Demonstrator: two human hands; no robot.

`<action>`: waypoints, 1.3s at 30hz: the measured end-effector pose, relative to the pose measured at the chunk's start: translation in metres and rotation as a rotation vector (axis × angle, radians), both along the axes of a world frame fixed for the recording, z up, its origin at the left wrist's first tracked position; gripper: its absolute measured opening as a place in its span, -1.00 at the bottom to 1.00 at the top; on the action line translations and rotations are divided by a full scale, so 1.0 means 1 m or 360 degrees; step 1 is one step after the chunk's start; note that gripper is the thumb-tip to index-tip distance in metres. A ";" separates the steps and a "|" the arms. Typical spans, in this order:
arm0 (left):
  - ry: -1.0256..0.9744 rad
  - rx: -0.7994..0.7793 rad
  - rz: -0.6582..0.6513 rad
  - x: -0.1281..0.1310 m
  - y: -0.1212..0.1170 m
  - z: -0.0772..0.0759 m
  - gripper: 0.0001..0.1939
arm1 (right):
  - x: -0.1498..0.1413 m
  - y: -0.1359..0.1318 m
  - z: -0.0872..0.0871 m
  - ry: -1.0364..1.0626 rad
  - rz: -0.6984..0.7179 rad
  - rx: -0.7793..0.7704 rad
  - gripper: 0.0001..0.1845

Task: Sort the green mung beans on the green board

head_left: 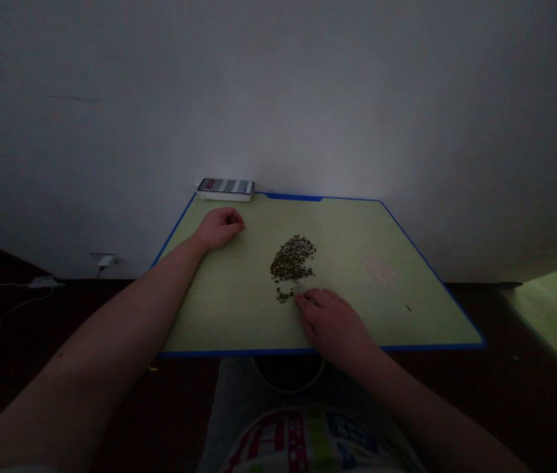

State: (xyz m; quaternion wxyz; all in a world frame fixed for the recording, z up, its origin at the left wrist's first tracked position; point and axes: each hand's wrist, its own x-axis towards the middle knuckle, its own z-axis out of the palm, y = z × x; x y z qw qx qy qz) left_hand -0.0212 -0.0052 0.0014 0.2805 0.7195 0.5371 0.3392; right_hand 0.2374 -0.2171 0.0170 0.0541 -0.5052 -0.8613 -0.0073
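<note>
On the pale green tabletop (239, 295) lies a pile of small dark and light grains (291, 259), apparently seeds or beans. My right hand (332, 322) is at the near side of this pile, its fingers closed on a small clear, whitish piece (300, 289) whose kind I cannot make out. A few dark grains (284, 295) lie just left of that piece. My left hand (219, 228) rests at the table's left side with its fingers curled in, and nothing shows in it. Further right, a thin patch of pale grains (381, 272) is spread out.
A phone (226, 186) lies on a white box (224, 196) at the far left corner, by the wall. One dark sliver (408, 307) is at the right. The table has a blue rim (239, 353). A plug (106, 261) and cables are at the left wall.
</note>
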 end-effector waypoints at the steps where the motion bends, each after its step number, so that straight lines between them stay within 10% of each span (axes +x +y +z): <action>1: 0.0009 0.0008 0.0000 0.000 0.000 0.000 -0.82 | -0.002 0.002 -0.001 -0.0004 -0.0029 0.0009 -0.65; 39: -0.0045 -0.0014 -0.0001 0.001 -0.001 0.000 -0.83 | 0.045 0.026 0.002 -0.0114 -0.0517 0.0081 -0.66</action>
